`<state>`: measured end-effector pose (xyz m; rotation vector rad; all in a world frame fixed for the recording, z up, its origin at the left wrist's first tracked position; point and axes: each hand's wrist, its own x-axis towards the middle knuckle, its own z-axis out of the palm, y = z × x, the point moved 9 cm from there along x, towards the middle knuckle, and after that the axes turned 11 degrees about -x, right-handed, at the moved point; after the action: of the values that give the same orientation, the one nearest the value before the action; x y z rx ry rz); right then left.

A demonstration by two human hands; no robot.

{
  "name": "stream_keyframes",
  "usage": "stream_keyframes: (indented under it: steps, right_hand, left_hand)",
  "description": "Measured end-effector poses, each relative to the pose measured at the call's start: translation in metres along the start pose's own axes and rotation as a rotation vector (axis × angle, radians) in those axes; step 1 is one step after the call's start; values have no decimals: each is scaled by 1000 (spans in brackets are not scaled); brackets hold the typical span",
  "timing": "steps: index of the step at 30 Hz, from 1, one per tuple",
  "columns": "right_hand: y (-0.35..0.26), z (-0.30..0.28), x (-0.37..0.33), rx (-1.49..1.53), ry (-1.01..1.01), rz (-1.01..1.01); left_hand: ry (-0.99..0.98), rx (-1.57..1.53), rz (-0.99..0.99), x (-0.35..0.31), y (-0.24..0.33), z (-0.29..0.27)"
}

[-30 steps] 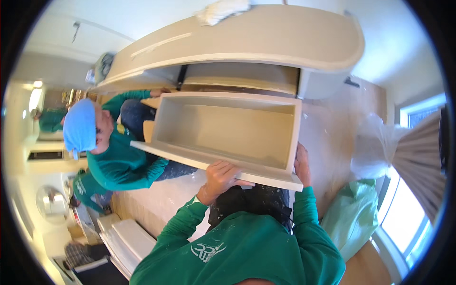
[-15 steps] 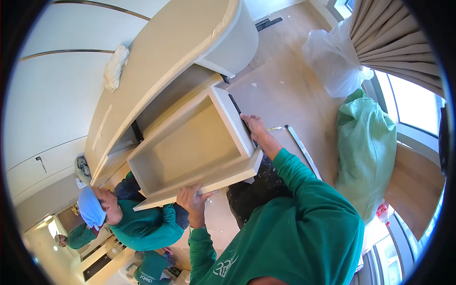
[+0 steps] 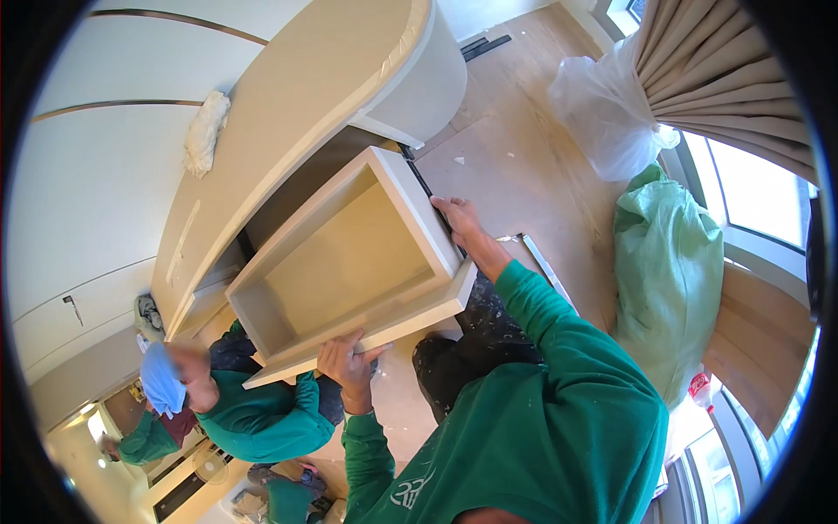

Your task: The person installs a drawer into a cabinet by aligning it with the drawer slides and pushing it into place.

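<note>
A cream wooden drawer [image 3: 336, 258] stands partly out of the opening in a long curved cabinet [image 3: 288, 83], tilted in my view. My left hand [image 3: 347, 363] grips the lower edge of its front panel, thumb stretched along the outer face and fingers over the top. Against the right side wall, my right hand [image 3: 460, 220] holds the drawer beside the black slide rail [image 3: 422, 182]; its fingertips are partly hidden. The rail's far end meets the cabinet's dark opening. Behind the drawer's left side, another dark rail shows inside the cabinet.
A person in a green top and blue cap [image 3: 253, 415] crouches close to the drawer's left end. Green sack [image 3: 668, 279] and clear plastic bag [image 3: 602, 109] stand at right by the curtain. A thin metal-edged panel [image 3: 546, 271] lies near my right arm. Black strips [image 3: 485, 47] lie on the far floor.
The drawer has gone a little deeper into the cabinet opening, with both my hands still on it. The whole view has shifted slightly. The crouching person stays beside the drawer.
</note>
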<state>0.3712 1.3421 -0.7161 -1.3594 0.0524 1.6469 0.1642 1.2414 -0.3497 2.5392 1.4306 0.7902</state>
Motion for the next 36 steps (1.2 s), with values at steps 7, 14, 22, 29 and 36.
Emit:
stream_keyframes:
  steps: [7,14,22,29,36]
  right_hand:
    - [0,-4,0,2,11,-6]
    - [-5,2,-7,26,-4,-2]
    - [-2,3,6,43,8,-29]
    - [-11,4,3,21,-26,-22]
    - [-24,13,2,-30,-19,-8]
  left_hand:
    - [15,1,38,6,-2,0]
    - [21,20,36,7,-7,-4]
    - [2,12,55,12,-9,-4]
    - [19,-10,62,20,-8,-4]
    - [-15,24,19,32,-8,-5]
